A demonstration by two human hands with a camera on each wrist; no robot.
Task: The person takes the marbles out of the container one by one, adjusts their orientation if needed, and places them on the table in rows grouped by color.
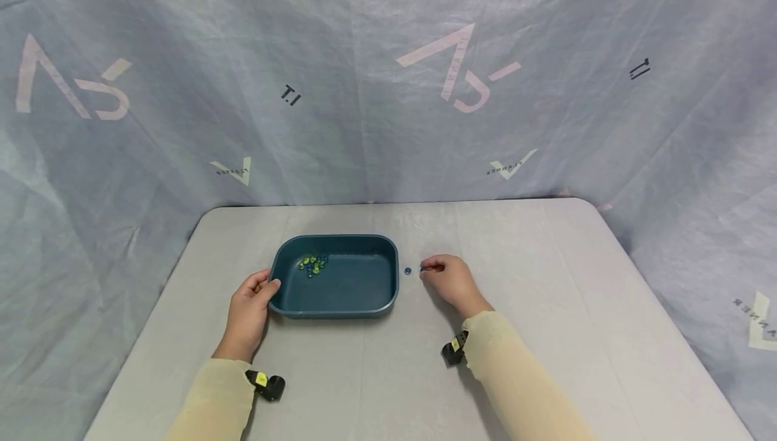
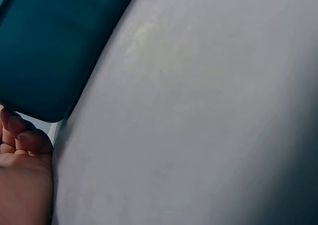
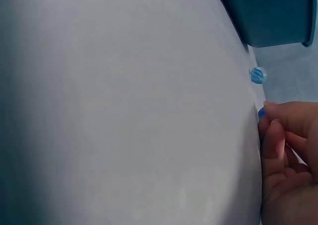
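A dark teal tray (image 1: 358,286) stands on the table with green and blue marbles (image 1: 313,266) gathered in its left part. My left hand (image 1: 247,313) grips the tray's left end, thumb over the rim and fingers against the outside; the tray's side (image 2: 54,51) also fills the upper left of the left wrist view. Right of the tray, my right hand (image 1: 452,284) pinches a blue marble (image 3: 261,112) low at the table, mostly hidden by the fingertips. A blue-swirled clear marble (image 3: 258,75) lies between that hand and the tray, touching neither.
A pale cloth covers the table (image 1: 376,387). Behind it hangs a grey printed curtain (image 1: 364,124) that also runs along both sides. Each wrist carries a small black camera, one at the left sleeve (image 1: 212,394) and one at the right sleeve (image 1: 516,373).
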